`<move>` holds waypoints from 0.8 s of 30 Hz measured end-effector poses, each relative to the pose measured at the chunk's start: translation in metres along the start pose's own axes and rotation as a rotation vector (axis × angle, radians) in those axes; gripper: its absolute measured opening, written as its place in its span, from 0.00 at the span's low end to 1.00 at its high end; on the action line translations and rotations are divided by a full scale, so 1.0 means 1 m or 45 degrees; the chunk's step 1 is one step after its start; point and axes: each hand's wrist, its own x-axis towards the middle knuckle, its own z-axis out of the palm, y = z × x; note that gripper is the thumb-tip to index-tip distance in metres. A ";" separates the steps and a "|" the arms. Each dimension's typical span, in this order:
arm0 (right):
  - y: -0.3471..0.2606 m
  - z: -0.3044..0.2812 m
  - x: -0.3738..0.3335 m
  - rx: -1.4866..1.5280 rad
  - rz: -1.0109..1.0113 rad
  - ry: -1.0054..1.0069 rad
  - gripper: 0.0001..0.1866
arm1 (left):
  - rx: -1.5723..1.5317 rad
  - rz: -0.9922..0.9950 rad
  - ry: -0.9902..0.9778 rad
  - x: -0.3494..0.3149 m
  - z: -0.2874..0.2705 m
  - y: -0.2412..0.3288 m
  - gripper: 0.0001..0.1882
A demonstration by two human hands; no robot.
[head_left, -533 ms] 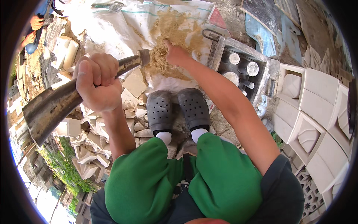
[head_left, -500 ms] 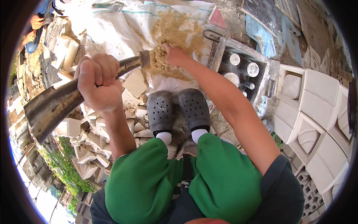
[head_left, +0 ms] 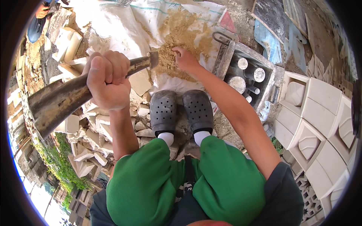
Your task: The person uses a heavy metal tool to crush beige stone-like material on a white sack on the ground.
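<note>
My left hand [head_left: 109,81] is wrapped round a long, dark, worn tool [head_left: 56,103], raised and tilted. Its broad curved end flares toward the lower left, while the narrow end points right, over the sand's edge. What kind of tool it is I cannot make out. Farther forward, my right hand [head_left: 186,61] is over the damp brown sand [head_left: 167,69], index finger stretched out and the other fingers partly bent. Nothing shows in it; whether a fingertip touches the sand is unclear. The sand lies spread on a white woven sack [head_left: 120,26] in front of my grey clogs [head_left: 198,111].
Right of the sand stands a grey metal mould box [head_left: 269,67] with several round cylinders inside and a handle loop. Pale moulded blocks [head_left: 318,96] are stacked on the right. Broken pale pieces [head_left: 94,137] lie heaped on the left. Another person's hand [head_left: 41,11] shows far left.
My right hand has drawn back slightly to the right across the sand, its bent fingers a little looser. The left hand keeps its hold on the tool. The view has shifted slightly.
</note>
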 end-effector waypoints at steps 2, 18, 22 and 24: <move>0.002 -0.002 -0.005 0.095 -0.022 0.082 0.26 | -0.014 0.007 0.010 -0.001 0.000 0.002 0.19; -0.005 0.007 0.012 -0.602 -0.649 0.163 0.22 | -0.050 0.136 -0.084 -0.005 0.012 0.041 0.19; 0.004 0.012 0.020 -0.534 -0.599 0.033 0.20 | -0.033 0.054 -0.016 -0.007 0.008 0.030 0.19; 0.009 0.004 0.019 -0.307 -0.533 0.050 0.18 | -0.031 0.049 -0.026 -0.005 0.007 0.026 0.19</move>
